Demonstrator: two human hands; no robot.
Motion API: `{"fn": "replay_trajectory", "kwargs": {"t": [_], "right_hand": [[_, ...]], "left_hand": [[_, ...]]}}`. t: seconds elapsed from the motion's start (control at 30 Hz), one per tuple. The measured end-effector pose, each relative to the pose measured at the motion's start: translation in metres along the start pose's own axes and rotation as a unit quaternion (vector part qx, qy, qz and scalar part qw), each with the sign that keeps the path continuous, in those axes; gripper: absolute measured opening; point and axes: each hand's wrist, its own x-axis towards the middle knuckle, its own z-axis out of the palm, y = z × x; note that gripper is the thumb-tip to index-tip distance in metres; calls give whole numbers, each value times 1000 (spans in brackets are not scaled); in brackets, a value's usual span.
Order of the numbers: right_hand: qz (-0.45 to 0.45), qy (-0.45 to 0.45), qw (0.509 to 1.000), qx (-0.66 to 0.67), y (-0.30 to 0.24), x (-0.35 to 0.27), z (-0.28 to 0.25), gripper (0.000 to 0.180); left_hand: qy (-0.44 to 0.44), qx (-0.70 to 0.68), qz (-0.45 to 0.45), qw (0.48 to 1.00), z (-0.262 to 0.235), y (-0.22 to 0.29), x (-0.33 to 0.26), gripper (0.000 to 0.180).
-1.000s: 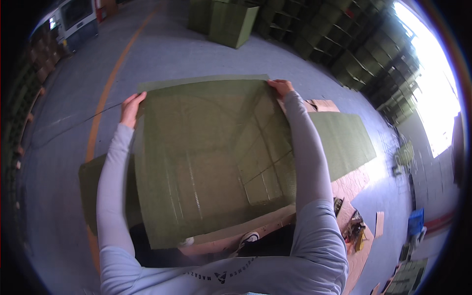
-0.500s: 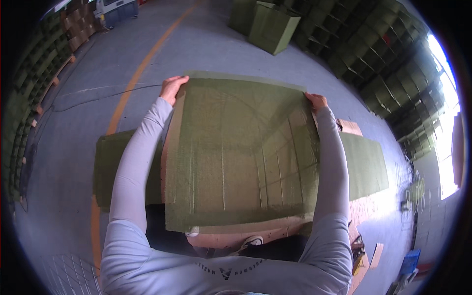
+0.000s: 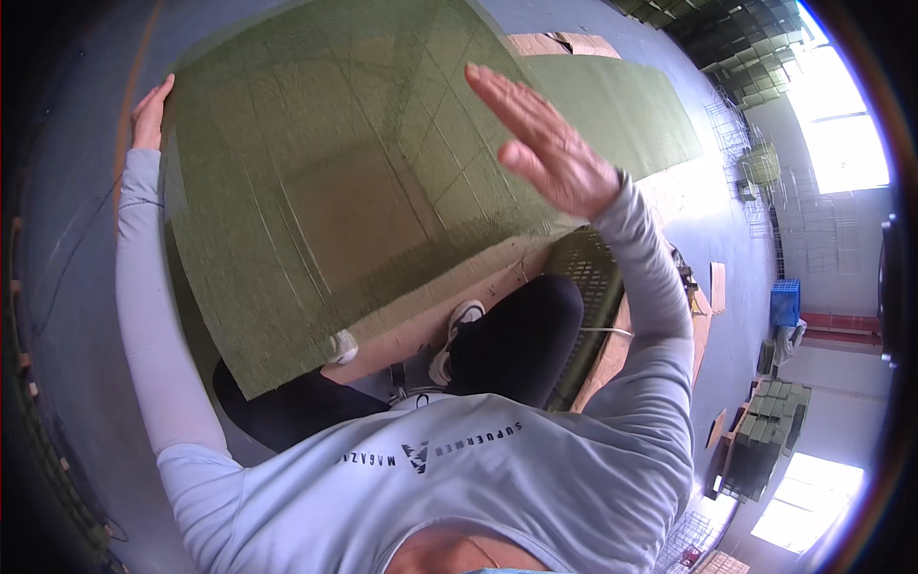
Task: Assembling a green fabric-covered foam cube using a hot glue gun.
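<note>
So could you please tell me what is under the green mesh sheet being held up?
Through the green mesh sheet a tan board shows faintly. Below its edge, white shoes are visible. Everything else is covered.

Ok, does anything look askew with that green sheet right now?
Yes. The green sheet hangs tilted, held only at its left edge by the left hand. The right hand is open and off it, so that side is unsupported.

Green mesh sheet's [image 3: 325, 182] top edge cropped

left hand [image 3: 148, 110] gripping, arm outstretched; right hand [image 3: 545, 143] flat, open
</note>
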Motion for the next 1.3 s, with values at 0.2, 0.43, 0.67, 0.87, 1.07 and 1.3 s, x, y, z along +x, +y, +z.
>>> {"fn": "replay_trajectory", "kwargs": {"t": [0.2,0.43,0.67,0.87,1.07,1.3], "right_hand": [[97,-28,994,36,-9,-41,17,75],[-35,25,998,-38,-83,-31,31,85],[6,-18,992,-127,-75,-37,60,81],[-40,16,995,-94,-110,-26,52,78],[-60,23,991,-121,-124,-24,83,79],[-60,80,993,59,-108,-38,72,81]], "left_hand": [[32,-5,2,999,2,-10,4,40],[-29,-41,-3,999,-1,-8,0,44],[-35,235,302,923,2,76,-77,52],[-295,439,459,714,50,102,-405,65],[-261,511,438,692,49,72,-412,72],[-234,548,463,656,47,70,-415,78]]}}
